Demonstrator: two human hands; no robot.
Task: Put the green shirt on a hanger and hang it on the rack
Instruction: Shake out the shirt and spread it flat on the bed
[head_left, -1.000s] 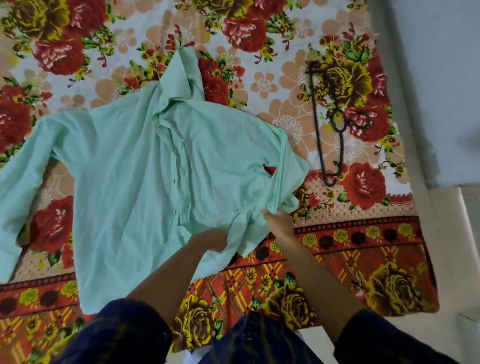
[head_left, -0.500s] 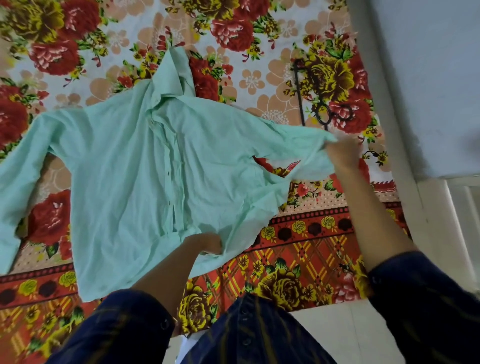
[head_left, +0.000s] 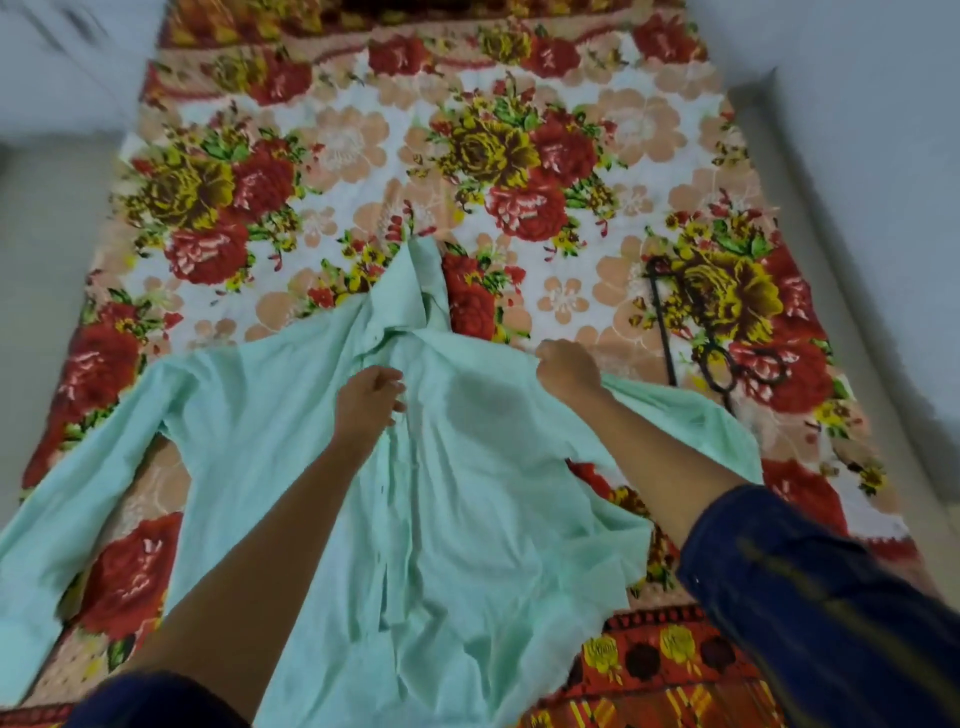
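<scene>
On the floral bed, the green shirt (head_left: 467, 467) lies spread, light and limp, my left hand (head_left: 366, 402) pinching its placket, my right hand (head_left: 566, 369) gripping the shoulder, the best hold beside the collar.

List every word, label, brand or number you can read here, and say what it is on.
None. No readable text shows on the green shirt, the dark hanger or the floral bedsheet; any tag at the shirt's collar is blurred or hidden.
</scene>
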